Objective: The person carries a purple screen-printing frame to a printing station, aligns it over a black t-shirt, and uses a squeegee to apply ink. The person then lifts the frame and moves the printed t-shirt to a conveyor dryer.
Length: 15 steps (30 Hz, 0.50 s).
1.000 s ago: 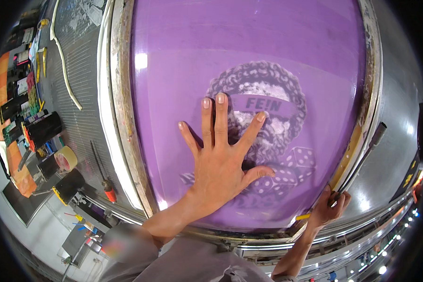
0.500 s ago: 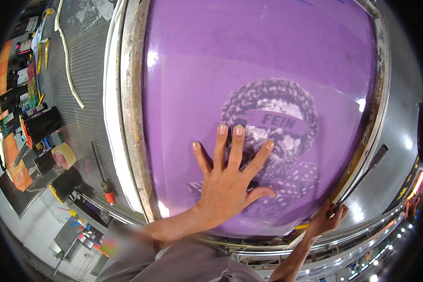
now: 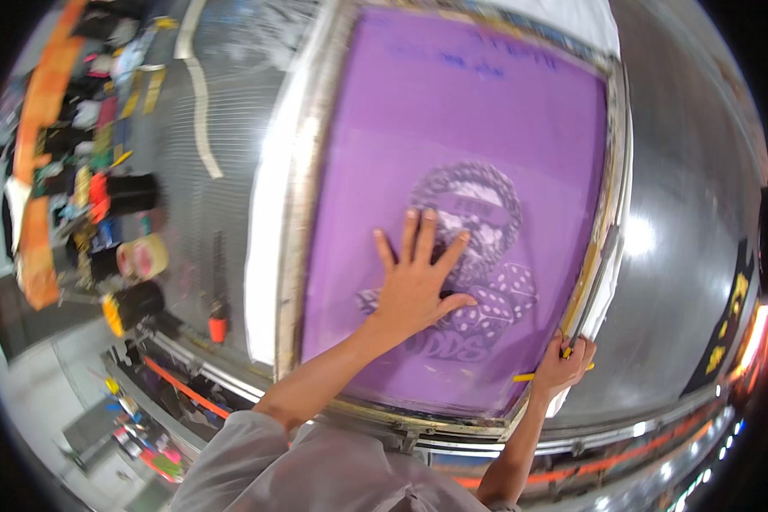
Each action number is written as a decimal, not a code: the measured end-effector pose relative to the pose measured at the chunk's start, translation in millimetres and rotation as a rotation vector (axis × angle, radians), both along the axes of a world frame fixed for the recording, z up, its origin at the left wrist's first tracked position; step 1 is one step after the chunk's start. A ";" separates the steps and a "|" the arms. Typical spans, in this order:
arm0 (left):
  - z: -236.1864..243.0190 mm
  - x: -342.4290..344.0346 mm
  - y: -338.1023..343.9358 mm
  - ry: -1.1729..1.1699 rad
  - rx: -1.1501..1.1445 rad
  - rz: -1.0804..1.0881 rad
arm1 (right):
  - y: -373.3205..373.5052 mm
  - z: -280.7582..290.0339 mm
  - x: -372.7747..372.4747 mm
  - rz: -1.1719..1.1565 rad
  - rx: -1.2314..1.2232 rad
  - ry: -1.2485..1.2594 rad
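Observation:
My left hand point(image 3: 414, 286) lies with fingers spread on the purple mesh of a screen-printing frame point(image 3: 309, 213). Beneath and around it shows a printed-looking design point(image 3: 491, 303) of a curly-haired head, dice and lettering. At the lower right corner of the frame, my right hand point(image 3: 563, 367) is closed around a slim dark rod point(image 3: 596, 286), which runs up along the frame's right side. A thin yellow stick point(image 3: 523, 377) pokes out on both sides of the fist; what it belongs to is hidden by my fingers.
White cloth point(image 3: 269, 256) shows beside and under the frame, on a long dark grey table point(image 3: 683, 154). Left of it lie a pale strip point(image 3: 203, 119) and a red-handled tool point(image 3: 218, 328). Tape rolls point(image 3: 145, 256) and containers crowd the far left.
The frame looks smaller and farther below me, with more of its far end in view. The rod has swung from pointing outward to lying along the frame's right side. My left hand stays spread.

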<state>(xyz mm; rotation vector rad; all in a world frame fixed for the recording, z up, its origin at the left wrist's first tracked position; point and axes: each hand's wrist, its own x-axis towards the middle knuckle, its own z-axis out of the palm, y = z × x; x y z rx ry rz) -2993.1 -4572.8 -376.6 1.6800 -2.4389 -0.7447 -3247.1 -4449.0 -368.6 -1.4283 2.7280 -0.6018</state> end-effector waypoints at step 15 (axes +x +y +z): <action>45.7 180.1 220.5 0.104 -0.433 0.840 | 46.5 -26.1 -16.0 0.032 -0.131 -0.114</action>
